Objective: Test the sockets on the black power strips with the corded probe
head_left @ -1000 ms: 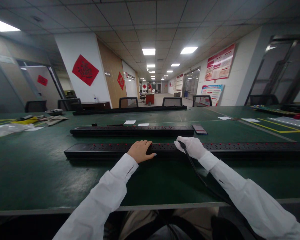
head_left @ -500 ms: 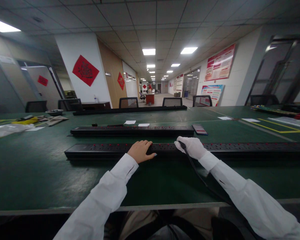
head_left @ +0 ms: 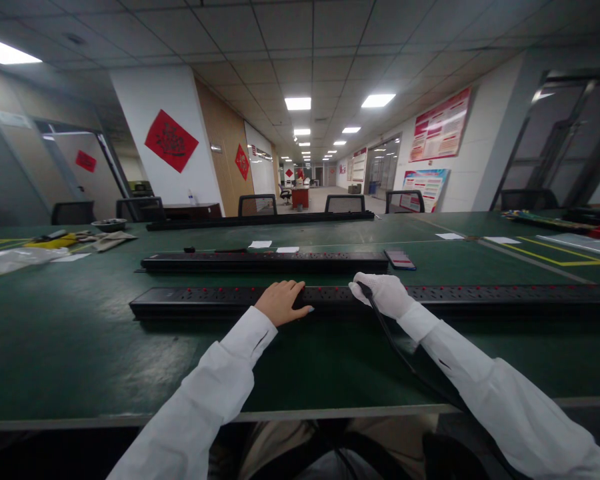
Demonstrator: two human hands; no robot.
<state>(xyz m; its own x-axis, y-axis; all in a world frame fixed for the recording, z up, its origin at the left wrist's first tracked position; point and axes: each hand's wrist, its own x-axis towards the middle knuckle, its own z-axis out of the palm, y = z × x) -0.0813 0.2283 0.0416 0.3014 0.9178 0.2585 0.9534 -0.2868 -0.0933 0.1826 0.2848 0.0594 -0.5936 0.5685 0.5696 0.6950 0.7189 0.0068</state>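
A long black power strip (head_left: 180, 301) with sockets and small red parts along its top lies across the green table in front of me. My bare left hand (head_left: 282, 301) rests over it, fingers on the top and thumb stretched to the right along the near side. Farther right, my white-gloved right hand (head_left: 383, 295) is closed around the end of a black cable with a plug (head_left: 365, 290), held at the strip's sockets. The plug's tip is hidden by the glove, so I cannot tell whether it sits in a socket. Its cable runs down under my right forearm.
Behind lies a shorter black power strip (head_left: 265, 263) with a phone-like slab (head_left: 400, 259) at its right end. Farther back are paper slips (head_left: 260, 245) and long black bars (head_left: 260, 220). A bowl (head_left: 110, 225) and cloth stand left. The table's front edge (head_left: 105, 423) is near me.
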